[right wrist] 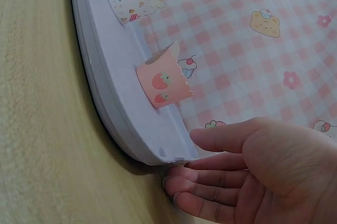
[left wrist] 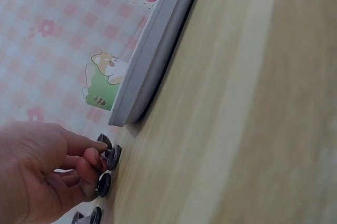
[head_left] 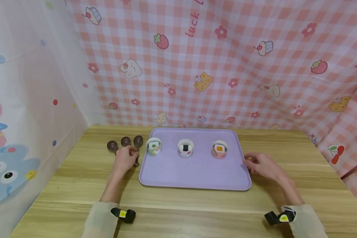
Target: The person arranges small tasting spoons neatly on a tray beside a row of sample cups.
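Note:
Three dark brown measuring spoons lie side by side on the table at the left. My left hand reaches over them, its thumb and fingertips pinching the handle of the rightmost spoon. The middle spoon and left spoon are partly covered by that hand. At the other side, my right hand touches the right edge of a lilac tray. In the right wrist view its fingers are loosely bent beside the tray's edge, with the thumb held apart above them.
Along the tray stand a green paper cup, a white patterned cup and a pink cup, each with a small block-like piece inside. Behind the wooden table hangs a pink checked cloth.

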Action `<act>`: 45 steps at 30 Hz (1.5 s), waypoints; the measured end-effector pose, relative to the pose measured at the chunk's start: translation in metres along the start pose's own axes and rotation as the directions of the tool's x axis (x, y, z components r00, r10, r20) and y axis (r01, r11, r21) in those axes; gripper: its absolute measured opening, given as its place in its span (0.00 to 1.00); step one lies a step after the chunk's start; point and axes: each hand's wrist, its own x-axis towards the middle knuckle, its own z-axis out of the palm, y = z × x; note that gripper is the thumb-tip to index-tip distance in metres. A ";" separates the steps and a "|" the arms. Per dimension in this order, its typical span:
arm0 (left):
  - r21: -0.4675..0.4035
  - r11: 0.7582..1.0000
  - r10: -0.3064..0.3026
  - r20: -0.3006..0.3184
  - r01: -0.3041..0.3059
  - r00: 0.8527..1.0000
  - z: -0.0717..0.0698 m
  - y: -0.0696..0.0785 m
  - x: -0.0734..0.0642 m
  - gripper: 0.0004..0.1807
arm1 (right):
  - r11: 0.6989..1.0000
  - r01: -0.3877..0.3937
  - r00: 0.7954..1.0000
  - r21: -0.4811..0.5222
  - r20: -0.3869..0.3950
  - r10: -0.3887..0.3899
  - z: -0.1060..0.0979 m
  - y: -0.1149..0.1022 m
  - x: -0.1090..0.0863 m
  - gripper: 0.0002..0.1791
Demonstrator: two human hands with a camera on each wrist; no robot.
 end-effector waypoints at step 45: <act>0.031 1.000 0.000 -0.049 0.001 0.999 0.004 0.000 0.002 0.07 | 0.998 0.047 0.999 0.030 0.013 -0.048 0.003 0.008 0.001 0.18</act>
